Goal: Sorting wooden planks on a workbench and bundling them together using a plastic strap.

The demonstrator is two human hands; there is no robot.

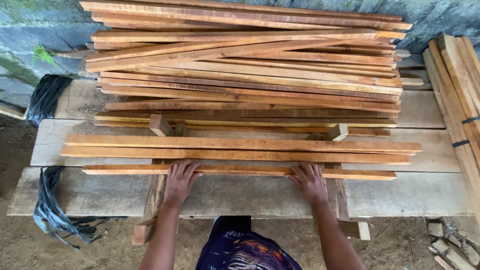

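Observation:
A long thin reddish wooden slat (pixel 240 171) lies across two short cross pieces on a rough plank bench (pixel 410 195). My left hand (pixel 180 181) rests flat on this slat near its left part, fingers spread. My right hand (pixel 308 181) lies on the same slat right of the middle, fingers also spread. Just beyond are two more slats (pixel 240 144) laid side by side. Behind them rises a big stack of similar slats (pixel 250 65).
Black plastic strapping hangs at the bench's left end (pixel 50 210) and lies bunched farther back (pixel 45 97). A bundle of strapped slats (pixel 460 100) leans at the right. A stone wall (pixel 35 30) stands behind. Rubble (pixel 445 245) lies on the dirt floor.

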